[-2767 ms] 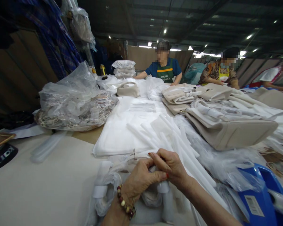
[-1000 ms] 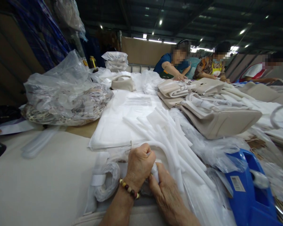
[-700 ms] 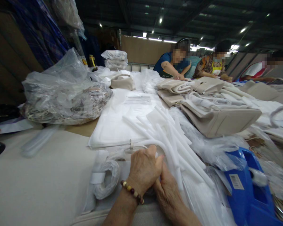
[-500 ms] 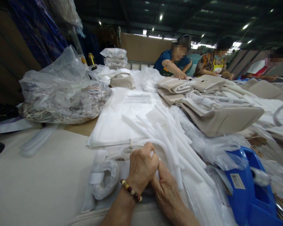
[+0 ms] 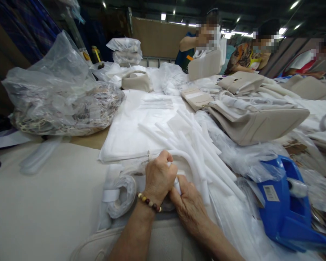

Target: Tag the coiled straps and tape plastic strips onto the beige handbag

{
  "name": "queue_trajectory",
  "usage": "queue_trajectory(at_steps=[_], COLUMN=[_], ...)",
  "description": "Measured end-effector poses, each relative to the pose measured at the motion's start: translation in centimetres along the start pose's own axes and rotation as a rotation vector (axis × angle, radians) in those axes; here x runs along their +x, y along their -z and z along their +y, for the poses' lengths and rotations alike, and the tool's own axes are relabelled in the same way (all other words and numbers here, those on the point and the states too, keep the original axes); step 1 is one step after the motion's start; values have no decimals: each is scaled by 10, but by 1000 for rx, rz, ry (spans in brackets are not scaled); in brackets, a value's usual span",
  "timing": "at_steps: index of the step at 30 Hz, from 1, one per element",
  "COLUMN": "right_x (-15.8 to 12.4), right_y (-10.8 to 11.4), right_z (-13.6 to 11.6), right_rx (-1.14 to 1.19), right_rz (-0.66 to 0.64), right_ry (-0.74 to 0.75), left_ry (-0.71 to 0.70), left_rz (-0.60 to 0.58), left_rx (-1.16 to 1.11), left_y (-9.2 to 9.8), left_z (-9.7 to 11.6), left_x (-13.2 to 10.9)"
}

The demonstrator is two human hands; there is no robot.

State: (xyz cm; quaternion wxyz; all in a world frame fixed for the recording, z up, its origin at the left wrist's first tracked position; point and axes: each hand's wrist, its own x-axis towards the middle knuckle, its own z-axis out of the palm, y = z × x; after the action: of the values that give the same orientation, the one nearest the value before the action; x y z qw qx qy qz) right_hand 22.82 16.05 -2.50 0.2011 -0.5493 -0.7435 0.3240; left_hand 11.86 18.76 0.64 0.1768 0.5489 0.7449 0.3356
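Observation:
A cream handbag (image 5: 163,239) lies in front of me, with a strap coiled in clear wrap (image 5: 126,199) on its left part. Beaded bracelet on the wrist, my left hand (image 5: 159,177) is closed in a fist around a white wrapping strip (image 5: 177,185) over the bag. Close beside it, my right hand (image 5: 189,198) pinches the same white strip between thumb and fingers. Both hands hide most of what lies beneath them. Loose white foam strips (image 5: 198,159) lie right behind and to the right of my hands.
A stack of white sheets (image 5: 125,127) lies ahead. A clear plastic bag (image 5: 59,98) stands at left, a blue tape dispenser (image 5: 282,214) at right. More cream bags (image 5: 255,123) are piled at back right. Across the table, a person (image 5: 184,47) holds up a bag (image 5: 206,65).
My hands have parted slightly, showing more of the white strip between them. The view has tilted down a little. Across the table, a person has lifted a cream bag off the pile.

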Motion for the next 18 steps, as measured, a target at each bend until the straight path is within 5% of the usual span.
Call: queue_trajectory(at_steps=[10,18], right_x=[-3,-3], right_y=[5,-11], right_z=[-7,12], right_rx=[-108,-420], right_rz=[-24,121], right_ry=[11,375], left_ry=[35,39], left_rz=[10,-50], left_rx=[27,242], left_y=[0,1], left_z=[-4,0], left_x=[3,8])
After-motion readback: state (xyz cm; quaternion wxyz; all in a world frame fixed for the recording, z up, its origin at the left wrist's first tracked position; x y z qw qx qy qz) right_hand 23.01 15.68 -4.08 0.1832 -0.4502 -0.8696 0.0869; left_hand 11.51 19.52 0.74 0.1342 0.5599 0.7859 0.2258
